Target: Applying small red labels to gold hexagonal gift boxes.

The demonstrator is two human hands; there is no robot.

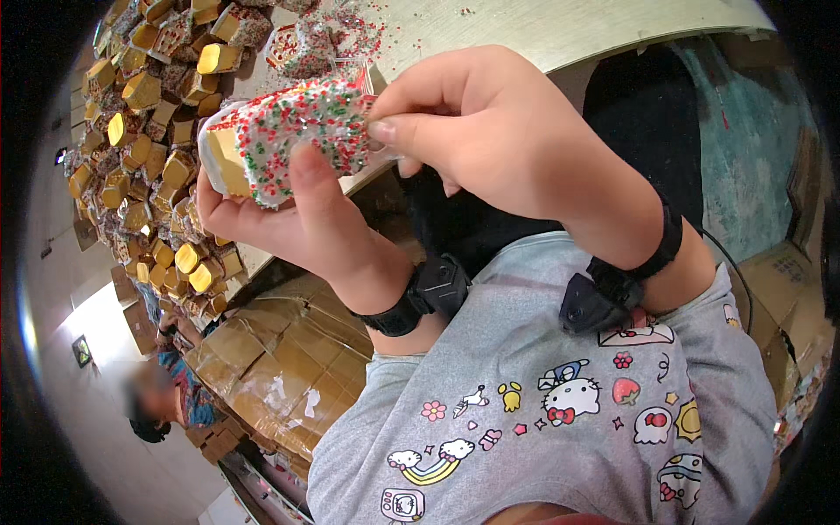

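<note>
My left hand (306, 210) holds a small block-shaped ornament (302, 131) from below, thumb pressed on its near face. White coating covers that face, dotted with red, green and clear beads; the left end shows a bare yellowish side with a white rim. At the ornament's right end, the thumb and forefinger of my right hand (490, 131) are pinched together. What lies between them is too small to make out, though a shiny clear bit shows just under the fingertips. Both wrists wear black straps with small black devices.
A large heap of similar ornaments (140, 166) covers the table's left side. Loose red and green beads (359, 35) lie scattered on the pale tabletop (490, 26). Below the table edge stand taped cardboard boxes (297, 341). Another person (171, 394) is at the far left.
</note>
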